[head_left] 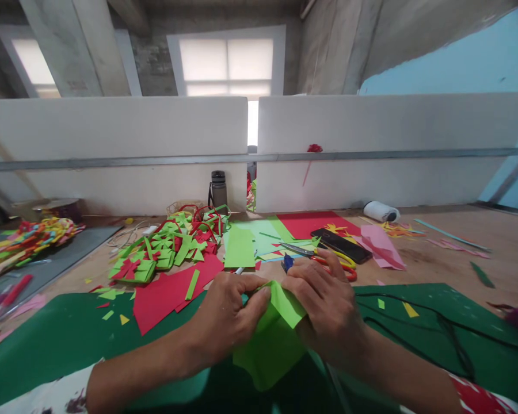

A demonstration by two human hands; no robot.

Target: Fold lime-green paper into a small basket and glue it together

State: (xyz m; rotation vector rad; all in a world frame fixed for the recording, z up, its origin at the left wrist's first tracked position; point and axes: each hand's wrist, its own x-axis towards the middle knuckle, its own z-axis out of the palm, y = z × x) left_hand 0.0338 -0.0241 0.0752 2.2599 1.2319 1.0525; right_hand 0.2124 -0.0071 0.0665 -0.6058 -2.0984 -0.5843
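A light green sheet of paper (273,339) is folded between both my hands, low in the middle of the view. My left hand (227,313) pinches its upper left edge with closed fingers. My right hand (326,307) grips the folded right flap, fingers curled over it. Both hands hover over a dark green sheet (60,339) that covers the near part of the wooden table (449,264). A red sheet (168,293) lies just left of my left hand. Scissors (328,259) with red and yellow handles lie right behind my right hand.
A heap of green and red paper scraps (168,247) sits at centre left. Coloured strips (26,236) lie far left. A black phone (341,245), pink paper (382,244), a white roll (380,211) and a dark bottle (218,190) stand behind. White partition panels (112,149) close the back.
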